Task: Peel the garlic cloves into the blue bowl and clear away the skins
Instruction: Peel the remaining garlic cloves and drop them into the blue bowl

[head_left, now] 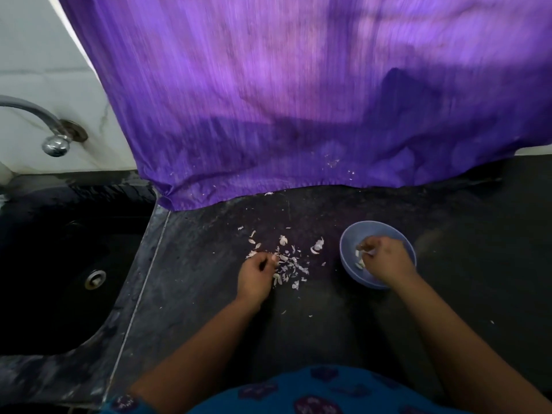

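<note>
The person stands at a dark stone counter (pixel 388 330) with both hands out over it. The right hand (pixel 385 258) reaches into the blue bowl (pixel 349 243), which sits toward the right side of the counter, a little way in from the near edge. Its fingers are curled and seem to pinch something pale, perhaps a clove or a bit of skin; the blur keeps me from saying which. A few peeled garlic cloves (pixel 360 262) lie in the bowl beside that hand.

The left hand (pixel 257 273) rests on the counter at the middle, fingers curled down at the left edge of the scattered skins (pixel 291 264). Whether it grips a scrap or only touches the pile, I cannot tell.

As I judge it, the peeling is well along or nearly over: cloves are in the bowl, and I see no unpeeled ones on the counter. The clearing is what remains. The skins are spread loosely between the hands, with stray flecks nearer the front edge and some on the hem of the purple cloth (pixel 298 100) hanging at the back. A dark sink (pixel 59 264) lies at the counter's left end, with a tap (pixel 53 138) above it.

No brand, label or writing can be read anywhere.
</note>
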Demonstrator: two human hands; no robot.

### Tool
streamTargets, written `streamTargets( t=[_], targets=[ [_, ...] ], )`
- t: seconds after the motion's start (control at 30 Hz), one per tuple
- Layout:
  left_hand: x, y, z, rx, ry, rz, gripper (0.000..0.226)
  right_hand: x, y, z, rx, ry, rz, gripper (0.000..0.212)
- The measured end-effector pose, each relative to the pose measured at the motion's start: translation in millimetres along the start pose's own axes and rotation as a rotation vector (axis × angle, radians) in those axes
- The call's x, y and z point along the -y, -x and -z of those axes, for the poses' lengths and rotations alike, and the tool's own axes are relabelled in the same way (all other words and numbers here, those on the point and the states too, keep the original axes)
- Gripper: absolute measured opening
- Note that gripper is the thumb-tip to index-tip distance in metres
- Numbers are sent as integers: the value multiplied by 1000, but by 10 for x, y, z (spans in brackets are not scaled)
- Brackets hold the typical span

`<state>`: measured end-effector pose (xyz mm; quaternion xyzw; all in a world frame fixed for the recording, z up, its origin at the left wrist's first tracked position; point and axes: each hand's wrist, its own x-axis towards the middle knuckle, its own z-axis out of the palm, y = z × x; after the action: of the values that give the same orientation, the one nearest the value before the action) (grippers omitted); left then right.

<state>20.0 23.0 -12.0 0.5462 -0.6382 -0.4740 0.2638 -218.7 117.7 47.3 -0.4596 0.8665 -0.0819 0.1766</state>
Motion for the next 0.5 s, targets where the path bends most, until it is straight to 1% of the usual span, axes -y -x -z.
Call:
streamTargets(
  t=[0.03, 0.1, 0.17, 0.23, 0.27, 0.33, 0.37, 0.4, 0.5],
  targets=[
    [11, 27, -33, 15, -34, -28, 14, -15, 13, -40, -6, -55, -3, 27],
    [-5, 50, -96, 28, -57, -63, 3, 2, 30, -116, -130, -183, 28, 26],
    [-42, 45, -142, 14, -61, -70, 6, 82, 38, -177, -245, -211, 137, 19],
    [-100, 18, -173, -10, -61, -69, 8, 239, 76, -190, -275, -217, 237, 32],
    [-107, -5, -194, -23, -60, -70, 9, 325, 100, -204, -268, -217, 291, 33],
    [-118, -44, -209, -33, -67, -69, 13, 476, 105, -261, -231, -204, 413, 20],
    [-122, -51, -210, -36, -74, -60, 15, 541, 93, -299, -187, -172, 451, 12],
    [-129, -54, -210, -43, -74, -45, 17, 612, 70, -327, -143, -131, 462, 9],
    [-114, -34, -177, -88, -89, -7, 20, 856, -35, -426, 23, 78, 409, 28]
  ],
)
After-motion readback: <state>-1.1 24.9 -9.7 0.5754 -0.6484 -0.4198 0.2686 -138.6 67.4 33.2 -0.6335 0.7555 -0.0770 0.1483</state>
